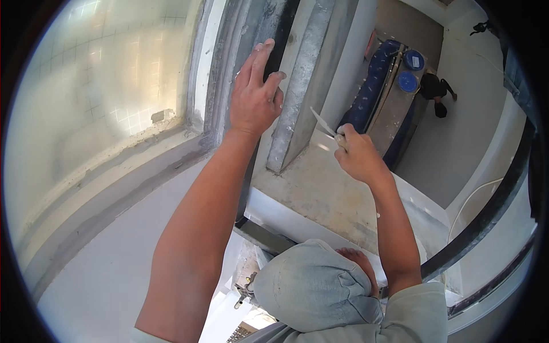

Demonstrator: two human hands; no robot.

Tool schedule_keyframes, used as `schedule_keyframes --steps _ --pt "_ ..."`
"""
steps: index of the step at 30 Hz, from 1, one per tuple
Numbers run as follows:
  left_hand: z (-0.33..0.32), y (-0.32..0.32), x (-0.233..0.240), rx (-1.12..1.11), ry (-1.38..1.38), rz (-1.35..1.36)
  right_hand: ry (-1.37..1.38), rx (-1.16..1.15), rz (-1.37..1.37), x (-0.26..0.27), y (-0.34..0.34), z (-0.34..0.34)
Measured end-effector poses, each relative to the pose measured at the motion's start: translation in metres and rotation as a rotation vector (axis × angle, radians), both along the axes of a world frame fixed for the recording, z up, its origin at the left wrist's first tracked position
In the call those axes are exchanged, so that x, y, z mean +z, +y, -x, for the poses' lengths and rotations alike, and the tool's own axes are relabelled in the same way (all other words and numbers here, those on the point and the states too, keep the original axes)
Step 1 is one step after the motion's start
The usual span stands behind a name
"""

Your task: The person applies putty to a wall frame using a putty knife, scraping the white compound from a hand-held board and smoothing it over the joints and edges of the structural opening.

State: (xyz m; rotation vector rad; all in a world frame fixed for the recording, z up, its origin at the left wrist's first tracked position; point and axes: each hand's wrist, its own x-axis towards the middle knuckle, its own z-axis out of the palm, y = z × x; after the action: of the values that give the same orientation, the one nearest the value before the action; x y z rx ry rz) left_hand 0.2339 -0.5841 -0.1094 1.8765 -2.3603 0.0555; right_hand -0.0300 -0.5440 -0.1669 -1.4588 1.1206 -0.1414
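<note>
My left hand (257, 90) rests with its fingers apart at a dark metal upright (281, 34) beside the window frame (214, 64); no tool shows in it. My right hand (360, 154) is shut on the light handle of a putty knife (322, 122), whose thin blade points up and left towards a grey metal post (296, 98). The blade appears apart from the post. Below it lies a pale, stained ledge (326, 184). White specks mark the fingertips of my left hand and the fingers of my right.
Frosted window glass (107, 73) fills the left. A curved dark rail (480, 231) runs along the right. Far below, a person (434, 88) is near two blue-lidded buckets (407, 81) and a long blue wrapped bundle (373, 85). My knee (317, 287) and bare foot (358, 259) are at the ledge.
</note>
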Motion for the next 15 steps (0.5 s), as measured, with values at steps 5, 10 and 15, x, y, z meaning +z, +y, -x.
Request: schedule_keyframes --steps 5,10,15 --pt "-0.001 0.002 -0.001 -0.013 0.02 0.024 -0.11 0.267 -0.005 -0.014 0.089 -0.038" --pt "-0.002 0.005 -0.003 0.001 0.012 0.016 -0.151 0.56 -0.008 0.008 0.097 -0.082" --pt "0.003 -0.005 -0.001 -0.018 0.047 0.029 -0.192 0.49 0.03 -0.057 0.093 -0.134"
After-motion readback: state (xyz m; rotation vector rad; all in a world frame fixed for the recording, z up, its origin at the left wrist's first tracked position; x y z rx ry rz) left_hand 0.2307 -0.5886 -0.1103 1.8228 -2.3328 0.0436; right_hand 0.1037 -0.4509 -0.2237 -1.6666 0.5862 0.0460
